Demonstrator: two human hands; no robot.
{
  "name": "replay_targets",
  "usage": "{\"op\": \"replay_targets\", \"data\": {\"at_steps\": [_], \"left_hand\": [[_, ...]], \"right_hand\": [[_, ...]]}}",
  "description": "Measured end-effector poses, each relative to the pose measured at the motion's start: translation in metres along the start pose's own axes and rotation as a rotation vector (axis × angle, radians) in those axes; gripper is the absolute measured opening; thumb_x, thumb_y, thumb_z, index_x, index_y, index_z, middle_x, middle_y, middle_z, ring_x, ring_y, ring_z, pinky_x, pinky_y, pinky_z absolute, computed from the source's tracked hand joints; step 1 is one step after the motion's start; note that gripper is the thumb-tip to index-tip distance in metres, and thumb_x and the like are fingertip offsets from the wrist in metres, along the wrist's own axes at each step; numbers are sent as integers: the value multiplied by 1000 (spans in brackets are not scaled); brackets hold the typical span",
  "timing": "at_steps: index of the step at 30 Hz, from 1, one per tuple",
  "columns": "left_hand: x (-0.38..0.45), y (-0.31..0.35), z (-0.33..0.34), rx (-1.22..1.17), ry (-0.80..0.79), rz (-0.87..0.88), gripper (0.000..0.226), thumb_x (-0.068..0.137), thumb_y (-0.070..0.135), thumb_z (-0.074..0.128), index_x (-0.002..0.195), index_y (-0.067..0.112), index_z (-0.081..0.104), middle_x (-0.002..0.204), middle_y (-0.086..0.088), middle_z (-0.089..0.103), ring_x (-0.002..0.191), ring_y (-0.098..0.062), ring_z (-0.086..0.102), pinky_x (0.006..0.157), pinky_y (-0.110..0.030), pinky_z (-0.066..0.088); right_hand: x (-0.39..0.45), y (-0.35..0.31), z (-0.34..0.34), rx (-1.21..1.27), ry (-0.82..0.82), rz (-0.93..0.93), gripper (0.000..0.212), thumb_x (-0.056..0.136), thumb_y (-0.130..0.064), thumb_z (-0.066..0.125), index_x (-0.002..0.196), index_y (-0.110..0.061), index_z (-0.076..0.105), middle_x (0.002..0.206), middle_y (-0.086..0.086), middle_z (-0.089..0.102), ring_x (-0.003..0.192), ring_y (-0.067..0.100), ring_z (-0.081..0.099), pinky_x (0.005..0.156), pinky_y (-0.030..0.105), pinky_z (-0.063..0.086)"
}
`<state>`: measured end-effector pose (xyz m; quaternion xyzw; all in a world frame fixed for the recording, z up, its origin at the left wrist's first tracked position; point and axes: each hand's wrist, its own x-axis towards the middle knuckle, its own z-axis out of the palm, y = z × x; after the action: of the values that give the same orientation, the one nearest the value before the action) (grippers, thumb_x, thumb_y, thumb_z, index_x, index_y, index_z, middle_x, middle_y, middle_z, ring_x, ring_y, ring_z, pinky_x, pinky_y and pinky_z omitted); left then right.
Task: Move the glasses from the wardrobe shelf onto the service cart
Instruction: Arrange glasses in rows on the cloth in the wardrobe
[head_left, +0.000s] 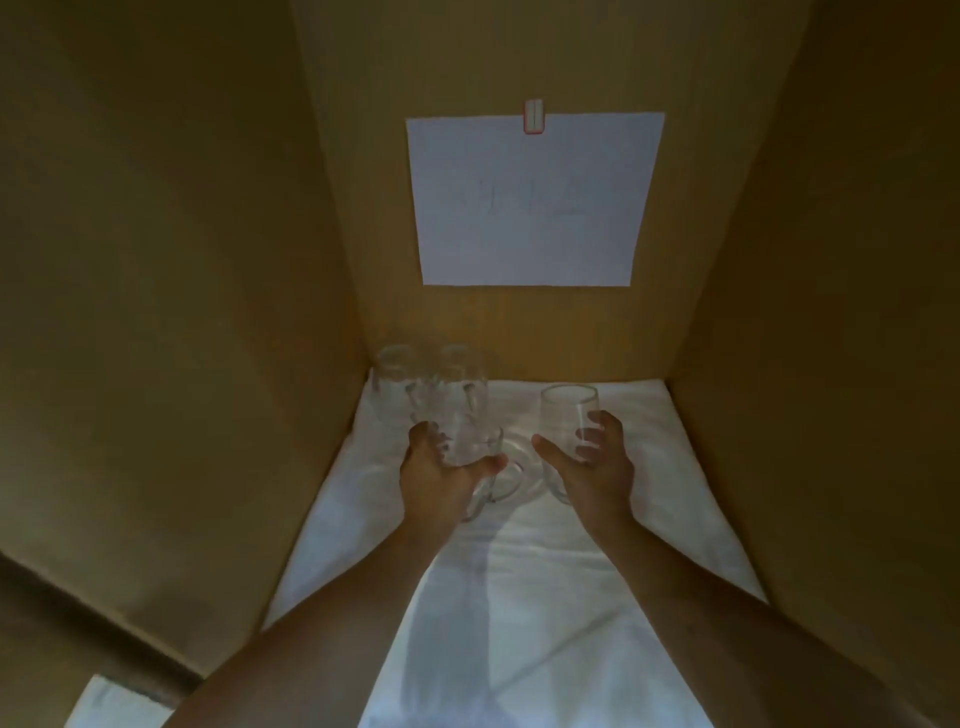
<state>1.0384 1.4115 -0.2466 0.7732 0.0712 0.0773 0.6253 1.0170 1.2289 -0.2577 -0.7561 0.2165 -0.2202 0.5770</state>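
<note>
Both my arms reach into the wardrobe compartment over a shelf covered by a white cloth (519, 597). My left hand (441, 470) grips a clear stemmed glass (462, 415), whose round foot shows below my palm. My right hand (595, 462) grips a second clear glass (566, 415) by its bowl, thumb on the left side and fingers on the right. Two more clear glasses (397, 384) stand at the back left corner of the shelf, behind my left hand. The service cart is out of view.
Brown wooden walls close in on the left (182, 312) and right (831, 312). A white sheet of paper (530, 200) hangs on the back wall under a small red-edged clip (533, 117). White fabric (111, 706) shows at the bottom left, outside the compartment.
</note>
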Motion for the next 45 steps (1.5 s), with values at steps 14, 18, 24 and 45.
{"op": "replay_targets", "data": {"at_steps": [14, 18, 24, 45], "left_hand": [[31, -14, 23, 116, -220, -45, 93, 44, 37, 103, 118, 23, 49, 105, 9, 58, 105, -18, 61, 87, -26, 48], [41, -8, 16, 211, -478, -52, 105, 46, 12, 101, 129, 22, 37, 124, 2, 49, 117, -21, 54, 96, -32, 49], [43, -2, 15, 361, -623, 7, 105, 53, 7, 97, 136, 26, 35, 127, 2, 49, 111, -16, 53, 88, -26, 46], [73, 71, 86, 982, -478, 452, 64, 66, 46, 79, 118, 16, 57, 113, -3, 55, 104, -29, 61, 71, -35, 43]], "right_hand": [[25, 36, -13, 61, -34, 15, 90, 66, -41, 94, 138, -26, 43, 115, -11, 58, 106, 7, 59, 87, 22, 49], [22, 37, -16, 61, -27, 51, 90, 66, -42, 94, 138, -29, 40, 114, -13, 56, 106, 8, 60, 89, 27, 50], [18, 34, -17, 53, 45, 68, 85, 65, -41, 95, 132, -26, 44, 116, -5, 59, 106, 15, 62, 87, 26, 49], [40, 37, -35, -5, 148, 133, 83, 64, -47, 93, 130, -25, 49, 104, -9, 63, 96, 10, 62, 70, 9, 38]]}}
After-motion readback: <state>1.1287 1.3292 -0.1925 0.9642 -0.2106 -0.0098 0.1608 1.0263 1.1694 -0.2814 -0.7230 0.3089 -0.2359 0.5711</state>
